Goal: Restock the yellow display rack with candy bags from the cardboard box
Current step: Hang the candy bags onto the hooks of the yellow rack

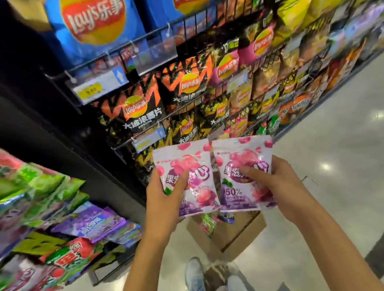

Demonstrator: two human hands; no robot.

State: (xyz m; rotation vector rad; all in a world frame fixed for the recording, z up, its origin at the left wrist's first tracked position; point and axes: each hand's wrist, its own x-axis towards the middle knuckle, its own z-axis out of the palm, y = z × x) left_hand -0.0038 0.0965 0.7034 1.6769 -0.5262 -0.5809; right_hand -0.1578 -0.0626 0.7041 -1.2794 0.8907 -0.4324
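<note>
I hold two pink-and-purple candy bags side by side at chest height. My left hand (162, 197) grips the left candy bag (185, 166) with its thumb across the front. My right hand (276, 182) grips the right candy bag (243, 160) the same way. Directly below them on the floor stands the open cardboard box (239, 233), with a few more candy bags (208, 222) showing inside. The display rack (34, 246) is at the left, blurred, its tiers filled with green, purple and red candy bags.
A black wire shelf of crisp bags (178, 92) rises straight ahead, running off to the right. A dark pillar (29, 99) stands between it and the rack. Glossy tiled floor (339, 173) spreads to the right. My shoes (196, 279) are behind the box.
</note>
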